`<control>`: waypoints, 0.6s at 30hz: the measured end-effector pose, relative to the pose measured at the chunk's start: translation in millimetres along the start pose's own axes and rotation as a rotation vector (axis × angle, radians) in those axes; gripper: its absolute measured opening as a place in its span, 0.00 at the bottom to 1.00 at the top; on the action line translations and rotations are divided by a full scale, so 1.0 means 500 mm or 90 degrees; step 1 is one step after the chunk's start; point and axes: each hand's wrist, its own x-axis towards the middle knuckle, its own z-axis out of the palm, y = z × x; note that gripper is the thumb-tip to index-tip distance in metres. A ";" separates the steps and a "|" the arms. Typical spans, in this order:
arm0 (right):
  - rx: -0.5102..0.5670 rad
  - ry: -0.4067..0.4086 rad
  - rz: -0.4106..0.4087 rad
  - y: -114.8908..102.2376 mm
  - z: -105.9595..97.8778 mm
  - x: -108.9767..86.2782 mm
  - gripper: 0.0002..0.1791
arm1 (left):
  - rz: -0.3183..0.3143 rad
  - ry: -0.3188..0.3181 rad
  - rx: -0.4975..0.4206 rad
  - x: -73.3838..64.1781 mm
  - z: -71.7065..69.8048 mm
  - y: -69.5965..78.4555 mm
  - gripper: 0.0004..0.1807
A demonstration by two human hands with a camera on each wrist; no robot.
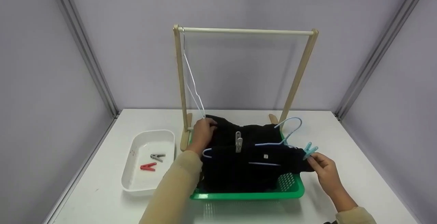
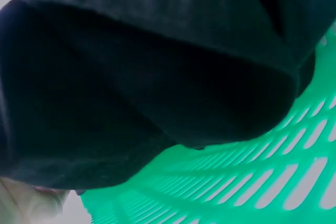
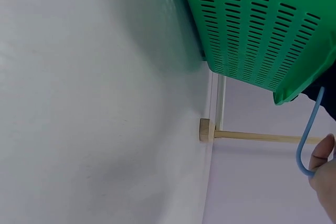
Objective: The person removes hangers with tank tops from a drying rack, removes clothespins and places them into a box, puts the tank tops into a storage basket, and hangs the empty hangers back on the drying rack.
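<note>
A black garment [image 1: 239, 176] with a small white tag lies over a green basket [image 1: 252, 195]. A blue hanger [image 1: 297, 128] rests among its folds, hook up. My left hand [image 1: 202, 133] grips the garment's back left part, beside the lower end of a white hanger [image 1: 194, 84]. Dark cloth [image 2: 147, 87] fills most of the left wrist view. At the right, my right hand [image 1: 326, 174] pinches the garment's edge, right beside a light blue clothespin [image 1: 310, 150]. In the right wrist view, the blue hook [image 3: 303, 145] overlaps its fingers. A grey clothespin [image 1: 239, 142] clips the cloth mid-garment.
A wooden rack [image 1: 245, 31] stands behind the basket, the white hanger hooked at its left end. To the left, a white tray [image 1: 131, 176] holds a red clothespin [image 1: 148, 166] and a grey clothespin [image 1: 157, 157]. Grey walls enclose the white table [image 1: 92, 183].
</note>
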 end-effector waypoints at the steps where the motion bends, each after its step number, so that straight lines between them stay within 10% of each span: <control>1: 0.000 0.000 0.001 0.000 0.000 0.000 0.09 | -0.011 -0.004 -0.011 0.001 -0.002 0.000 0.05; 18: -0.027 0.009 -0.004 -0.006 0.001 0.005 0.08 | -0.036 0.032 -0.179 0.015 -0.049 0.060 0.09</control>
